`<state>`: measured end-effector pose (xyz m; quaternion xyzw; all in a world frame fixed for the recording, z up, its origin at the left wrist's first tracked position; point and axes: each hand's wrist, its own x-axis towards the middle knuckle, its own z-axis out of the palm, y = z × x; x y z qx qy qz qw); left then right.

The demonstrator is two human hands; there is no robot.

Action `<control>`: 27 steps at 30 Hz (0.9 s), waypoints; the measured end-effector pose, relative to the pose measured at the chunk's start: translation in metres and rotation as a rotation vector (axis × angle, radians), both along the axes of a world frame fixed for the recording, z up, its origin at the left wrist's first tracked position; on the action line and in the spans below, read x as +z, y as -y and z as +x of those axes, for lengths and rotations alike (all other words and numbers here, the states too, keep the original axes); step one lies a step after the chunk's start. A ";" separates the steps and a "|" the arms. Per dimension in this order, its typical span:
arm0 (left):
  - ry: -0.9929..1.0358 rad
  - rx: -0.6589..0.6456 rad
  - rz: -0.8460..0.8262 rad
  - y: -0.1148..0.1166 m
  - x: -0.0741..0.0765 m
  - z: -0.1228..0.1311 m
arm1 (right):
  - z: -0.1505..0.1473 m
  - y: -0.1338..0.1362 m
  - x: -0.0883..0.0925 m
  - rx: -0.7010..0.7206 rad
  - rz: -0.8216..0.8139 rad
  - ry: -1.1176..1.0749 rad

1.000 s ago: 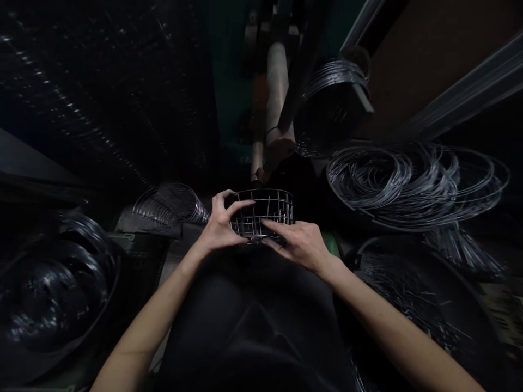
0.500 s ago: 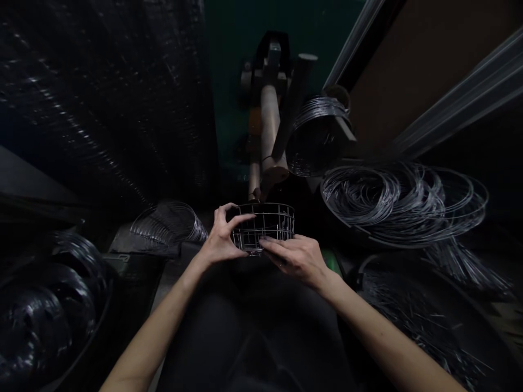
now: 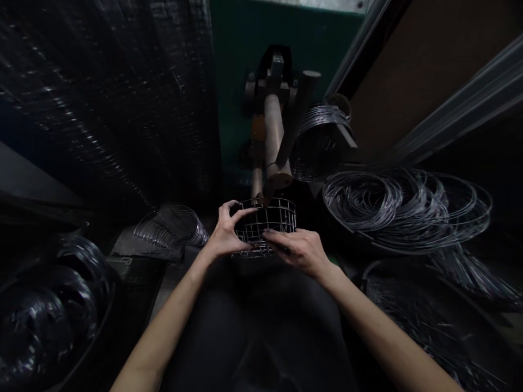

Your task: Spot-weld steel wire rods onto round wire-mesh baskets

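Observation:
A small round wire basket (image 3: 267, 222) of metal rings and crossing wires is held between both hands, low in the middle of the view. My left hand (image 3: 229, 228) grips its left side, fingers over the upper part and thumb along the lower edge. My right hand (image 3: 300, 247) is closed at the basket's front right, its fingertips on the near wires; whether they pinch a separate wire is too dark to tell. Right beyond the basket is the machine's thick metal arm (image 3: 274, 130), with a thinner lower rod (image 3: 257, 182) whose tip meets the basket's far rim.
A tray of wire rings (image 3: 363, 204) stands to the right, above a dark bin of short wire pieces (image 3: 412, 310). Wire hoops (image 3: 171, 228) lie on the left, with coiled rings (image 3: 73, 288) nearer. A wire bundle (image 3: 321, 117) hangs beside the machine's green body (image 3: 232, 54).
The basket has tipped so more of its gridded side and base shows, and its far rim is closer to the electrode-like tips. Both hands keep their hold; the whole view has shifted slightly.

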<state>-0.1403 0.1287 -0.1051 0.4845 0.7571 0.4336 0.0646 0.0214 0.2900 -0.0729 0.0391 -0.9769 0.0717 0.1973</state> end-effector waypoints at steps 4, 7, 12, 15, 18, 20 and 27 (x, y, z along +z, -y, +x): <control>0.008 0.012 -0.013 -0.001 -0.001 -0.003 | -0.006 -0.001 -0.002 -0.008 -0.009 -0.028; 0.022 0.007 -0.018 -0.001 -0.004 -0.005 | -0.007 -0.002 -0.004 -0.019 -0.020 -0.029; 0.033 0.009 -0.038 0.000 0.000 -0.005 | -0.004 -0.002 -0.003 -0.052 -0.028 0.013; 0.077 0.023 -0.085 -0.002 0.007 -0.006 | -0.005 -0.002 0.000 -0.072 -0.040 0.051; 0.120 0.034 -0.096 -0.007 0.010 -0.013 | -0.014 -0.004 0.003 -0.130 -0.053 0.062; 0.128 0.042 -0.092 -0.013 0.010 -0.021 | -0.023 -0.006 0.005 -0.160 -0.068 0.067; 0.034 0.056 -0.047 -0.022 0.004 -0.034 | -0.024 -0.008 -0.002 -0.266 -0.127 -0.031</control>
